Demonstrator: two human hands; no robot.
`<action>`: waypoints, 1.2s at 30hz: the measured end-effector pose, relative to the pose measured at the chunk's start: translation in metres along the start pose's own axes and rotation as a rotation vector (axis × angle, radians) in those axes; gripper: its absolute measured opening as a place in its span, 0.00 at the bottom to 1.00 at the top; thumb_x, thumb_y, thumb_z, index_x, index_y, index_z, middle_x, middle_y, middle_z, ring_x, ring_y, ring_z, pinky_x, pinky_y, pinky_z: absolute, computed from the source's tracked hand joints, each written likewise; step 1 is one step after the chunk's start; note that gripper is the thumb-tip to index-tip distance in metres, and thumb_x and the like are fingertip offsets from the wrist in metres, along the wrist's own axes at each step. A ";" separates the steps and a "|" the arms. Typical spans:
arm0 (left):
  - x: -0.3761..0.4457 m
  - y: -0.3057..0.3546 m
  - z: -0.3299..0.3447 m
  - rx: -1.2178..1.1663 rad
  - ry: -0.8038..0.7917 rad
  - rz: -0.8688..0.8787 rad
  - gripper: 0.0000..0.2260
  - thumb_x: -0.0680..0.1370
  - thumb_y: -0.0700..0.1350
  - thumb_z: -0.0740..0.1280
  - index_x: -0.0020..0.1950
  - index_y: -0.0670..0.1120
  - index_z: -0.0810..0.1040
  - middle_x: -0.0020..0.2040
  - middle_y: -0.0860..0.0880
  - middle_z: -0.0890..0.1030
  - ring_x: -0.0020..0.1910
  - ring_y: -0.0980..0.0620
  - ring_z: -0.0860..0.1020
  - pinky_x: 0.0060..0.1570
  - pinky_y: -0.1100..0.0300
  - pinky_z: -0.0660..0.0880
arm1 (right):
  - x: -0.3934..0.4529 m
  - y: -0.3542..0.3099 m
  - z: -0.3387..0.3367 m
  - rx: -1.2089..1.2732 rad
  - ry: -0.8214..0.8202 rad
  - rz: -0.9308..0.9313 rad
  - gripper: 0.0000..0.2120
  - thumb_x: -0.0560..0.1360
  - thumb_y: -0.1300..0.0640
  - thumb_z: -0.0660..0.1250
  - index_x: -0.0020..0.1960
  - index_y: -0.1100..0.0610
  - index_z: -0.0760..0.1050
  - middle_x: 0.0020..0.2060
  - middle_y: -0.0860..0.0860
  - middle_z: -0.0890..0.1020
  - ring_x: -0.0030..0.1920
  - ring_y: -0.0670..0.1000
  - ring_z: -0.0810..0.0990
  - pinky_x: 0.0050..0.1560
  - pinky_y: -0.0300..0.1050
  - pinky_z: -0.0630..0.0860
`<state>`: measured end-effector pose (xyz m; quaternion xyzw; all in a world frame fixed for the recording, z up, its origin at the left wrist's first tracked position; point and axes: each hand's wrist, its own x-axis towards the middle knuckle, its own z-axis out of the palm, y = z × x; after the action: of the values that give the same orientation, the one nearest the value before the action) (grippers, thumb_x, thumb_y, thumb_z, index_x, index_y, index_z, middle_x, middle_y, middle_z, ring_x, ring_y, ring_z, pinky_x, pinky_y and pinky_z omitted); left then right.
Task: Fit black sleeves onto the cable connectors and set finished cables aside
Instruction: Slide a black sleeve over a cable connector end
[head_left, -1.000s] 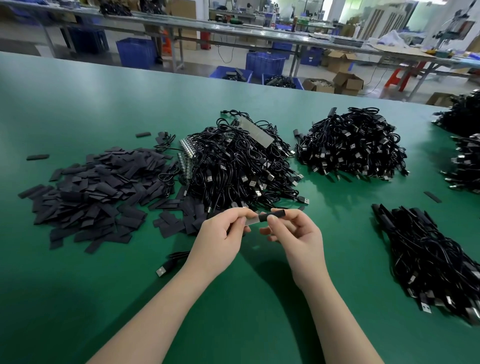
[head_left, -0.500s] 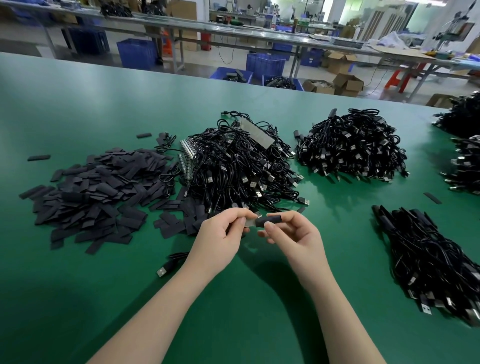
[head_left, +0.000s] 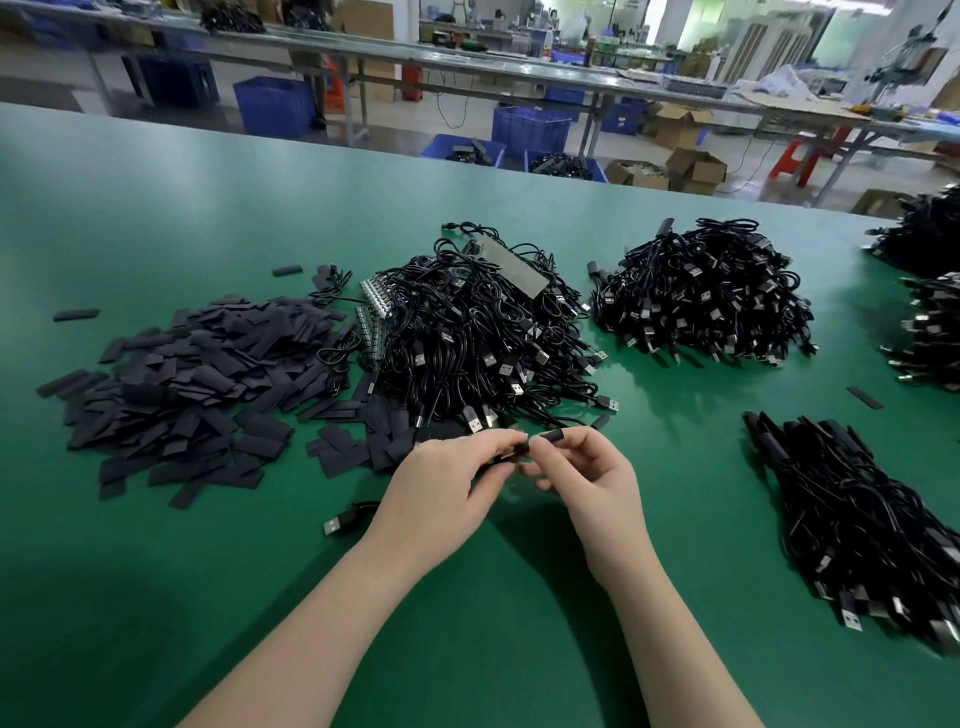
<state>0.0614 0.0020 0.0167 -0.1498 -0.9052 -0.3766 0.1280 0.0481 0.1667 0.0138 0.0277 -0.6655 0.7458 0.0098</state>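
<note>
My left hand (head_left: 441, 488) pinches a cable connector at its fingertips, and the cable's other USB plug (head_left: 340, 521) lies on the green table (head_left: 156, 597) to the left of my wrist. My right hand (head_left: 587, 480) pinches a black sleeve (head_left: 548, 437) and holds it over that connector, which is almost wholly hidden. The hands meet above the table, just in front of a big heap of black cables (head_left: 483, 338). A heap of flat black sleeves (head_left: 192, 384) lies to the left.
Another cable heap (head_left: 701, 296) sits at the back right and a bundle of cables (head_left: 857, 519) lies at the near right. More cable piles (head_left: 930, 312) line the right edge. Single sleeves (head_left: 865, 397) lie loose. Blue crates and benches stand beyond the table.
The sleeve has slid further left over the connector; the metal tip seen a second ago is now covered. Both hands have closed together slightly.
</note>
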 end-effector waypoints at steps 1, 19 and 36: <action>0.000 0.001 -0.001 0.018 -0.012 -0.006 0.14 0.80 0.47 0.66 0.65 0.55 0.77 0.56 0.58 0.83 0.56 0.58 0.80 0.58 0.52 0.74 | 0.000 0.000 0.000 -0.007 -0.007 -0.001 0.06 0.75 0.61 0.73 0.41 0.53 0.79 0.36 0.49 0.84 0.41 0.49 0.85 0.41 0.36 0.78; 0.001 -0.003 0.003 -0.195 0.090 -0.205 0.11 0.74 0.53 0.72 0.56 0.62 0.80 0.45 0.70 0.79 0.48 0.68 0.78 0.47 0.73 0.72 | -0.002 0.002 0.006 0.023 -0.034 0.039 0.10 0.77 0.63 0.70 0.51 0.49 0.85 0.38 0.48 0.82 0.35 0.45 0.79 0.41 0.36 0.76; -0.002 -0.001 0.006 -0.073 0.262 -0.084 0.08 0.73 0.44 0.74 0.51 0.55 0.85 0.46 0.60 0.84 0.47 0.63 0.80 0.48 0.66 0.76 | -0.002 0.002 0.008 0.207 -0.035 0.149 0.11 0.64 0.49 0.77 0.44 0.52 0.86 0.38 0.53 0.85 0.36 0.49 0.81 0.41 0.42 0.78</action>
<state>0.0619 0.0054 0.0115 -0.0660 -0.8719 -0.4305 0.2237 0.0506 0.1583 0.0122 -0.0079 -0.5851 0.8087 -0.0603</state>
